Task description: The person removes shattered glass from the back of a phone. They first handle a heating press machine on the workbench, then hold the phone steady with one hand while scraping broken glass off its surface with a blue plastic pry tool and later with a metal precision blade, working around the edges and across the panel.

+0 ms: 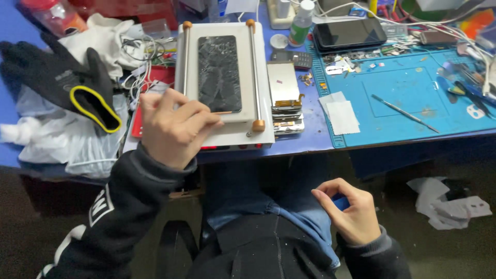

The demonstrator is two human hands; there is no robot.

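Nearest in, the right hand (347,211) sits low over the lap, fingers curled in narrow around a small blue thing (340,201) that's mostly hidden, well apart from the bench. Up at the near edge of the blue table (315,139), the left hand (173,129) is closed in a pinch on a thin stick-like tool (223,112), its tip touching the near end of the cracked dark phone screen (220,72) lying flat on the white heating plate (225,88) between two upright rails. Just right of the plate lies a stack of phone panels (284,95), a black glove (62,77) rests at far left, and the blue work mat (403,98) with its metal pick (404,113) spreads out to the far right.
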